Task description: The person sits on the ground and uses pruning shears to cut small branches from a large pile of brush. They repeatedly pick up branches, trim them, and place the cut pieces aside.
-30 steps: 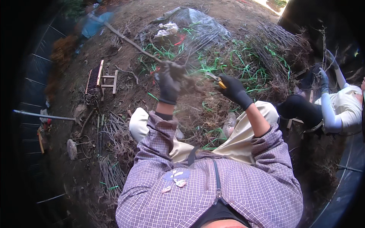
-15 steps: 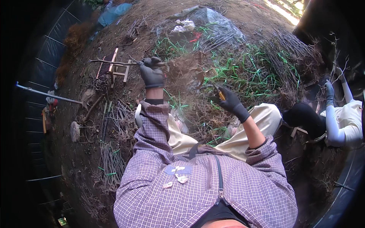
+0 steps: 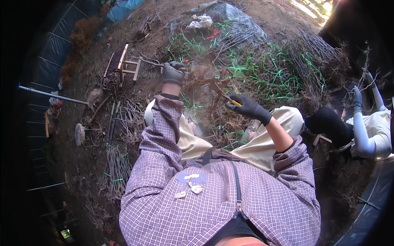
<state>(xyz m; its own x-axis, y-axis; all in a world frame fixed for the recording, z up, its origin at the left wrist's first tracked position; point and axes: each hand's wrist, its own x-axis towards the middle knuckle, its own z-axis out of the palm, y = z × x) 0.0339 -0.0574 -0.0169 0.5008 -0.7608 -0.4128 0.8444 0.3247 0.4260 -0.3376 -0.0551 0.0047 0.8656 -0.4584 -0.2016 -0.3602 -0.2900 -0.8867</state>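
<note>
My left hand (image 3: 173,74), in a dark glove, is closed round the woody stem of a bare sapling (image 3: 151,61). The stem sticks out to the left, and a blurred tangle of brown roots (image 3: 201,78) lies to the right of the fist. My right hand (image 3: 249,109), gloved too, grips yellow-handled pruning shears (image 3: 235,102). Their metal tip points up and left, close to brown, leaf-like scraps (image 3: 215,88); whether they touch cannot be made out. Between my knees lies a heap of thin roots and twigs (image 3: 221,125).
A small wooden stool (image 3: 123,65) stands at the left. Green ties and grass-like strips (image 3: 262,74) lie ahead, beside stacked saplings (image 3: 308,69) and a plastic sheet (image 3: 238,20). More bundled stems (image 3: 117,168) lie left. A co-worker (image 3: 369,131) at the right holds a branch.
My left hand has shifted slightly right and down with the sapling, whose stem now tilts. My right hand has turned, showing more of the shears' blade, pointing up-left.
</note>
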